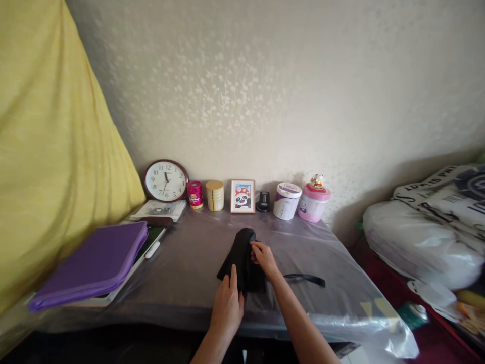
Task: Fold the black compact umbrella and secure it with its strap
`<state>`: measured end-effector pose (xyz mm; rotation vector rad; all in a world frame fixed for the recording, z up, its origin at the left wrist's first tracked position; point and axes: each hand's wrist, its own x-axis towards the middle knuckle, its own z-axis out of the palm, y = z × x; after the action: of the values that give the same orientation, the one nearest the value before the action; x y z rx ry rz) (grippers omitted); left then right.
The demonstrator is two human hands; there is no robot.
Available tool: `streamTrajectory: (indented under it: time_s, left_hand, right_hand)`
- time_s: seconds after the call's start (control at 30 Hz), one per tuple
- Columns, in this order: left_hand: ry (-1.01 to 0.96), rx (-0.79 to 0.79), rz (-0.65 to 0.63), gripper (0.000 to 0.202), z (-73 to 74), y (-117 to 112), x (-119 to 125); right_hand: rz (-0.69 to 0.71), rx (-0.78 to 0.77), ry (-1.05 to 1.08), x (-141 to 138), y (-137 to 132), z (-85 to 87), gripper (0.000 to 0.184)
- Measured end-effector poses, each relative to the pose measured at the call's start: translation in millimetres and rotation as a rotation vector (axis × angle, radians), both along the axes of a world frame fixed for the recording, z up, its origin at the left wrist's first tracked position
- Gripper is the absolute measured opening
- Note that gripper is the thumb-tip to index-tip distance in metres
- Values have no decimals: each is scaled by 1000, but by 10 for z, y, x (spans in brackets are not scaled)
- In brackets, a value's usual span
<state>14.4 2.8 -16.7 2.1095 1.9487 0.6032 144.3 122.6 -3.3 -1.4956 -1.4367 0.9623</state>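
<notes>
A folded black cloth item [239, 257] lies in the middle of a table covered with clear plastic sheet [189, 263]. My left hand [227, 303] rests flat on its near end, fingers stretched out and pressing it down. My right hand [263, 257] pinches the cloth's right edge near its upper part, fingers curled. A black strap [305, 278] trails from the cloth to the right across the table.
Along the wall stand a round clock [165, 180], a pink tin [195, 194], a yellow tin [214, 195], a framed panda picture [243, 196], a small black device [263, 201], a white tub [287, 200] and a pink tub [313, 202]. A purple folder [94, 263] lies left. Bags [424, 242] pile at right.
</notes>
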Motion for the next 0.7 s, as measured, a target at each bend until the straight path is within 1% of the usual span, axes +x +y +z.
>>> streamTrajectory:
  time_s: [0.2, 0.27, 0.47, 0.6, 0.7]
  left_hand:
    - [7, -20, 25, 63, -35, 8, 28]
    - [7, -25, 22, 63, -48, 8, 33]
    - [11, -37, 14, 65, -35, 5, 39]
    - [38, -66, 16, 63, -23, 15, 62]
    - [59, -68, 44, 62, -51, 29, 87]
  right_hand:
    - [-126, 138, -79, 28, 55, -31, 18]
    - [-161, 153, -89, 11, 59, -52, 18]
    - [-202, 113, -101, -123, 35, -134, 40]
    - [-234, 117, -256, -330, 5, -158, 50]
    - [-215, 142, -345, -496, -12, -144, 54]
